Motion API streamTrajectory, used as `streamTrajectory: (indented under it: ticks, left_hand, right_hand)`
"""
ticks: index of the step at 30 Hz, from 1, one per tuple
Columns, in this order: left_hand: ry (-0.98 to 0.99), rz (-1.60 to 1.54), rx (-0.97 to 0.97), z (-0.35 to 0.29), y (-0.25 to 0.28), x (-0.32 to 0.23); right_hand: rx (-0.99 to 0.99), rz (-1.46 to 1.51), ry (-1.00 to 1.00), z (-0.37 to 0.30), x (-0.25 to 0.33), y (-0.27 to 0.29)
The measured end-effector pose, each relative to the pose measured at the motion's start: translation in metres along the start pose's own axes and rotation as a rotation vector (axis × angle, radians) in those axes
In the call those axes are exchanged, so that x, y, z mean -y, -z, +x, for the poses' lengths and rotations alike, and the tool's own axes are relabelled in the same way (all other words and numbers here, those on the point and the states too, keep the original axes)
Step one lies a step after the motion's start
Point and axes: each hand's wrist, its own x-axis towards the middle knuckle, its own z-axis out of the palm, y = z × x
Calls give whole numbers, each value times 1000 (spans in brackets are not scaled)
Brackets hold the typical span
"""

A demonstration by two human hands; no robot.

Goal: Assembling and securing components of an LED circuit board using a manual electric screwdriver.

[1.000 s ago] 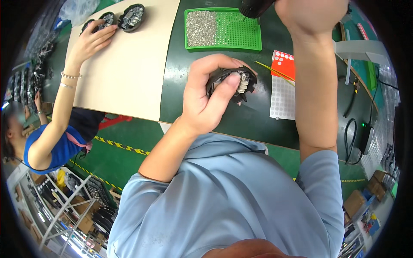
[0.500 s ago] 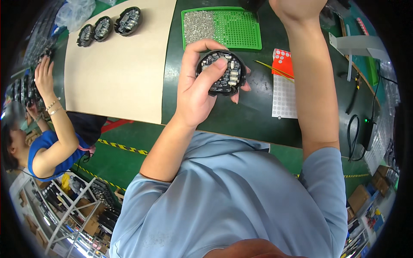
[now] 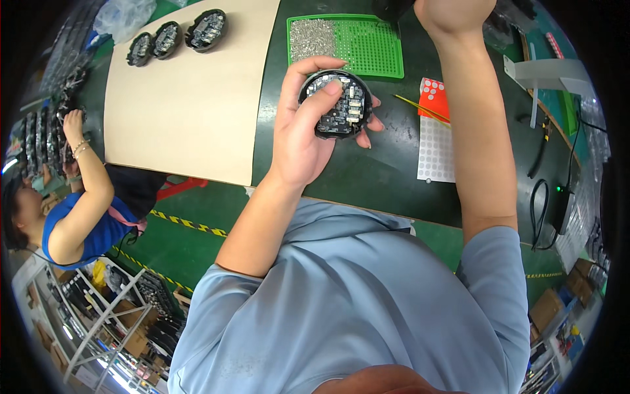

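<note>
My left hand point(image 3: 303, 134) is closed round a round black housing point(image 3: 357, 73) with a circuit board point(image 3: 338, 121) inside. The thumb presses on the board's upper part, while the fingers wrap behind and show at the right rim. Small white connectors line the board's right side. Far off at the top edge is my right hand point(image 3: 454, 14), its fingers cut off by the picture's edge. A dark object point(image 3: 392, 8) hangs just left of it, above a green perforated tray point(image 3: 399, 65). Small silver screws point(image 3: 312, 39) fill the tray's left part.
Three similar round assemblies point(image 3: 206, 31) lie on a beige mat point(image 3: 187, 111) at left. Yellow tweezers point(image 3: 420, 107) cross a red-and-white sticker sheet point(image 3: 436, 151) under my right forearm. Pliers point(image 3: 541, 148) and a cable point(image 3: 539, 217) lie at right. A co-worker point(image 3: 92, 223) works at far left.
The mat and tray appear slightly farther right and lower in the picture. My left hand keeps its grip on the housing. The co-worker's raised hand has come down.
</note>
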Motion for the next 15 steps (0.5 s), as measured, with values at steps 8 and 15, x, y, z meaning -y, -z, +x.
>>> streamTrajectory:
  ticks: [8,15]
  left_hand:
    - [29,-99,14,-1,2,-3]
    - [34,-37,23,3,-1,-4]
  right_hand:
    - [104,21,116,-18,33,8]
    - [153,121,24,-55,71,-17]
